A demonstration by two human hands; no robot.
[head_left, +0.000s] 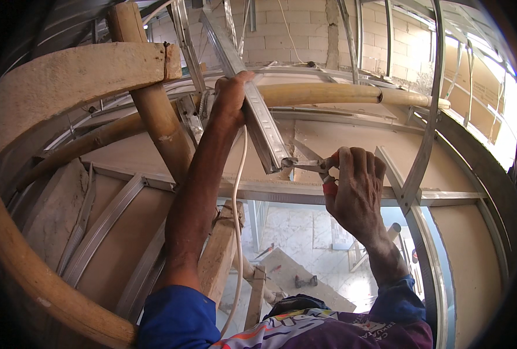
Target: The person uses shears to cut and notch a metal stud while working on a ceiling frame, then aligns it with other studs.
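Observation:
My left hand (233, 96) is closed around a long galvanized metal channel (264, 123), which slants from the upper left down toward the middle. My right hand (357, 186) grips a pair of tin snips (308, 165) with red on the handles. Their blades point left and meet the lower end of the channel, where the metal looks bent. Whether the blades are parted there is too small to tell. The fingers of the right hand cover most of the handles.
Bamboo poles (328, 94) cross behind, and a thick curved timber (78, 72) stands at left. Metal framing (409, 157) surrounds an opening over a tiled floor (311, 227) far below. A white cable (238, 198) hangs beside my left forearm. A block wall (296, 32) rises behind.

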